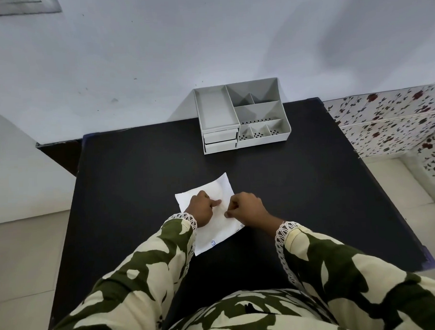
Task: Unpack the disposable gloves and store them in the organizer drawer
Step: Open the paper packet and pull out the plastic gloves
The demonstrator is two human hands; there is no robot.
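The right hand (245, 205) is curled with thumb and fingertips pressed together at the right edge of the flat white paper glove packet (208, 215), apparently pinching that edge, though the contact itself is too small to confirm. The left hand (200, 208) rests on the packet's middle with its forefinger extended and pressing down toward the right hand, the other fingers folded, so it pins rather than grips. The packet lies flat on the black tabletop (138, 193), turned like a diamond, its long axis running from near-left to far-right, with a trace of blue print on the near edge. Both hands meet over its right half, the right one nearer the edge where an opening would likely start; the left is placed to hold the packet still against a pull. The grey plastic desk organizer (241, 116) stands well apart at the far edge of the table, straight ahead and slightly right of the hands. Its two small drawers (220, 139) sit closed at its front left, so the packet is not yet opened and nothing is stored.
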